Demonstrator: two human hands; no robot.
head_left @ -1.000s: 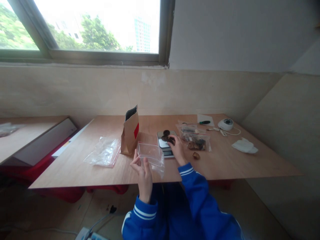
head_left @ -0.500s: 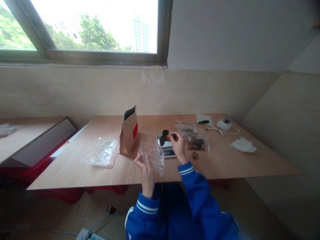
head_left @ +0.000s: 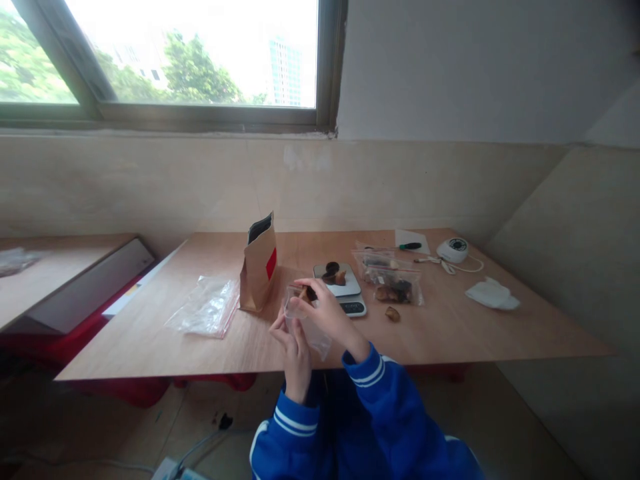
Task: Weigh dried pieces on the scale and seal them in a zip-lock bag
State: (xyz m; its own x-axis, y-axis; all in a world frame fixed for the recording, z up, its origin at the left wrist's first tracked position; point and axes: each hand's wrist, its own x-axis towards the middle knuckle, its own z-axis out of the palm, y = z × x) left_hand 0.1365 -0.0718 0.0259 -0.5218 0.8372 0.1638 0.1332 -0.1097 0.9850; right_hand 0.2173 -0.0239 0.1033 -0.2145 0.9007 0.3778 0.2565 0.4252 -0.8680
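My left hand (head_left: 295, 343) is closed on a clear zip bag (head_left: 316, 337), its mouth turned up near the fingertips. Over that mouth, my right hand (head_left: 327, 310) pinches a brown dried mushroom (head_left: 306, 292), partly hidden by the fingers. Behind the hands sits a kitchen scale (head_left: 351, 287) with a lit display. Several dark and brown dried mushroom pieces (head_left: 334, 273) lie on its plate. One loose brown piece (head_left: 393, 314) rests on the table to the right of the scale.
A brown paper bag (head_left: 259, 273) stands open at left, beside flat clear bags (head_left: 205, 307). Filled zip bags (head_left: 397, 288) lie right of the scale. Farther right are a green-handled tool (head_left: 411, 246), a white corded device (head_left: 452, 249) and crumpled white paper (head_left: 493, 293).
My right hand has moved left and toward me, from above the scale to the zip bag's mouth, carrying a mushroom piece. My left hand stays nearly in place.
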